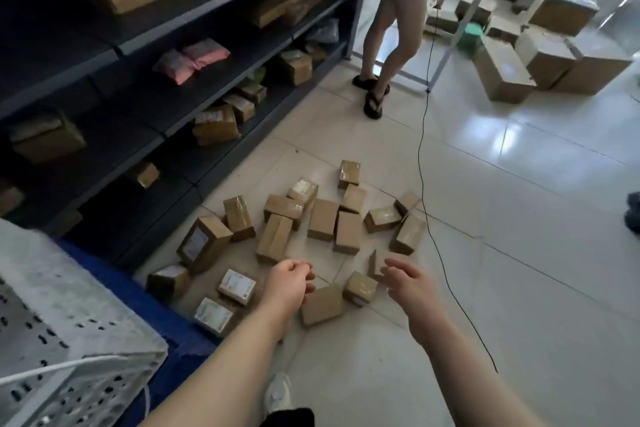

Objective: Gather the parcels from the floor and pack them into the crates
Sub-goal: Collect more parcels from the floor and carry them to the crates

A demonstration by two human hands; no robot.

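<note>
Several small brown cardboard parcels [322, 224] lie scattered on the tiled floor beside the shelving. My left hand [289, 282] hovers above them with loosely curled fingers and holds nothing. Just below it lies one plain parcel [322, 305]. My right hand [408, 288] reaches out beside it, fingers relaxed and spread, empty, near a small taped parcel [360, 288]. A white perforated crate [69, 340] stands at the lower left, on top of a blue crate [138, 295].
Dark metal shelving [145, 107] with more boxes runs along the left. Another person's legs [388, 45] stand at the far end of it. A thin black cable [426, 184] trails across the floor right of the parcels. Larger cartons [540, 55] pile at the back right.
</note>
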